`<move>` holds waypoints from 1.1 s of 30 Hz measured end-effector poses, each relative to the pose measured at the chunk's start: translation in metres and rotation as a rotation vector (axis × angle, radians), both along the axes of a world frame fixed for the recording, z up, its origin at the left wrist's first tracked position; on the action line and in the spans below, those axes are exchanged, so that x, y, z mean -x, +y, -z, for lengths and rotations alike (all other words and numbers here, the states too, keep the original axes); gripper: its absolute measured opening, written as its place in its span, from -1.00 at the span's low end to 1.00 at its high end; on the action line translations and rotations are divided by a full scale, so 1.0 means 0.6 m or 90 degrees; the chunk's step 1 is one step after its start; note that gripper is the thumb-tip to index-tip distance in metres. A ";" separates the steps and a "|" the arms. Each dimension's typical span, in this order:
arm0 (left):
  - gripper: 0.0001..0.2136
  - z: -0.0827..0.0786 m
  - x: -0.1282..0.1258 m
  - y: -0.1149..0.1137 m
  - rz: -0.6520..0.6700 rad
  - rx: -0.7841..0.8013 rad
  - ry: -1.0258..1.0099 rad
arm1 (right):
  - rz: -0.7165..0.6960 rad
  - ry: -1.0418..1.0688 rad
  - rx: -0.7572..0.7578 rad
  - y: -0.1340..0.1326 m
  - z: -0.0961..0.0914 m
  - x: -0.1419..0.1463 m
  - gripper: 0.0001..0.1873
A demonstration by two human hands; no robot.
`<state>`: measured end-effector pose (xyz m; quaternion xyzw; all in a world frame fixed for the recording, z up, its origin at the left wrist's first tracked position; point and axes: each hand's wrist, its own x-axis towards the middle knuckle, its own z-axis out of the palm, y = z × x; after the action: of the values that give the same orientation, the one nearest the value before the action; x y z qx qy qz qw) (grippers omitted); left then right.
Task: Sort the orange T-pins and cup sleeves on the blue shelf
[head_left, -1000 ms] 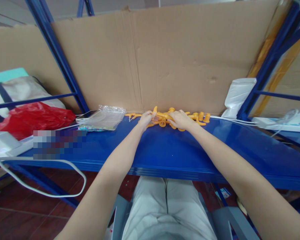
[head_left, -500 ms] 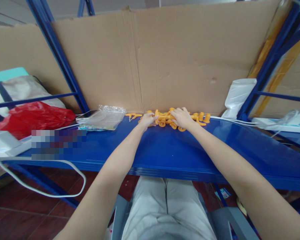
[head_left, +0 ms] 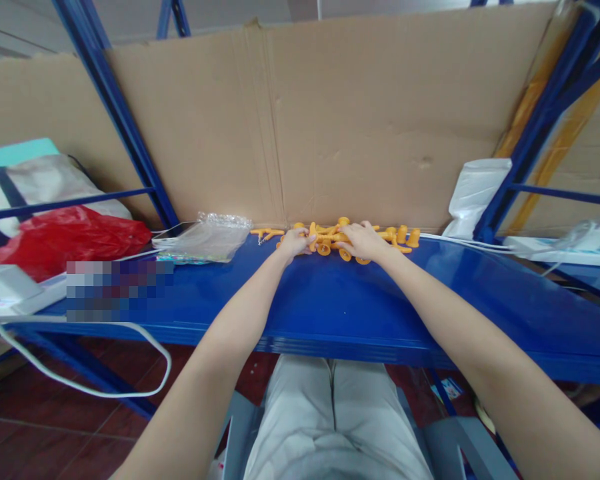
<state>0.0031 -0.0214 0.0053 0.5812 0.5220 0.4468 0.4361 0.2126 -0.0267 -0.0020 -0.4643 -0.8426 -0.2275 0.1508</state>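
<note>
Along the back of the blue shelf lies a row of orange plastic pieces, with round wheel-like discs [head_left: 323, 249] at its front edge. My left hand [head_left: 293, 244] has its fingers closed on the left end of an orange plastic toy part [head_left: 325, 237]. From the right, my right hand [head_left: 364, 241] curls its fingers over the same cluster, gripping it near the middle; its exact hold is partly hidden. Left of my left hand rests a branched orange stick piece [head_left: 266, 233]. Small orange cup-like pieces [head_left: 413, 237] stand beyond my right hand.
A tall cardboard sheet [head_left: 355, 120] backs the blue shelf [head_left: 325, 300]. To the left are clear plastic packets [head_left: 207, 238], a red plastic bag [head_left: 75, 237] and a white cable [head_left: 150, 390]. At the right stand a white pouch [head_left: 480, 193] and a power strip [head_left: 540, 247].
My right hand has shifted slightly left and down on the orange pieces, uncovering more of the upper round piece. My left hand stays nearly in place.
</note>
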 end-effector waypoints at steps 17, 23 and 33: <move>-0.83 0.001 0.003 0.001 -0.002 -0.003 0.003 | 0.049 -0.030 -0.022 -0.004 -0.007 -0.004 -0.73; -0.83 -0.002 0.001 -0.004 -0.016 0.005 0.017 | 0.068 -0.030 -0.015 -0.010 -0.012 -0.007 -0.72; -0.79 -0.008 0.000 -0.009 -0.003 0.021 -0.004 | 0.079 -0.009 -0.041 -0.004 -0.017 -0.019 -0.72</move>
<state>0.0031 -0.0265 0.0102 0.5714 0.5287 0.4412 0.4464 0.2243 -0.0291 0.0081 -0.5092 -0.8053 -0.2668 0.1453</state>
